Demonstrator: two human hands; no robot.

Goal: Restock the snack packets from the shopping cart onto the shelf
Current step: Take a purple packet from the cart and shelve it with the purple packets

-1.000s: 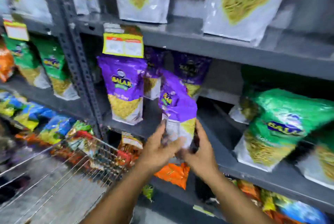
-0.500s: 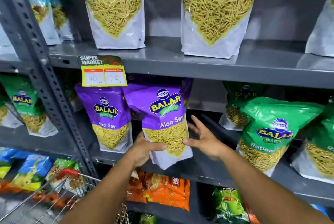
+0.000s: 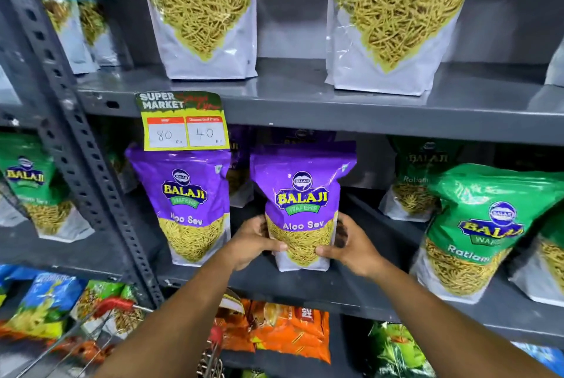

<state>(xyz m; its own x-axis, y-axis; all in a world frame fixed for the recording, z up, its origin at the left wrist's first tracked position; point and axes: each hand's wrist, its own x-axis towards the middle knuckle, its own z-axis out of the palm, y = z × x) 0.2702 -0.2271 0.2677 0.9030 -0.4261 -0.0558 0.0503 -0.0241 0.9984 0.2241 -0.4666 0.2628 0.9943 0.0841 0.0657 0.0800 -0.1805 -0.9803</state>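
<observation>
Shopping cart: wire rim and red handle at lower left, nearest the camera; contents blurred.

Left hand: fingers wrapped round the left lower edge of the purple Aloo Sev packet, thumb across its front.

Right hand: clasps the right lower edge the same way, thumb on the front.

Purple Aloo Sev packet: upright, base on or just above the front edge of the middle shelf; which, cannot tell. A second Aloo Sev packet stands just beside it to the left, under the price tag.

Green Ratlami packet: near the shelf's right front edge, leaning, well apart from the hands.

Large Aloo Sev pouches: on the upper shelf, furthest back.

Risks, as judged: released this close to the front edge, the packet may tip forward and drop towards the orange packets below. The soft base may not sit flat. Pushed back hard, it may topple the dim packets behind it.
</observation>
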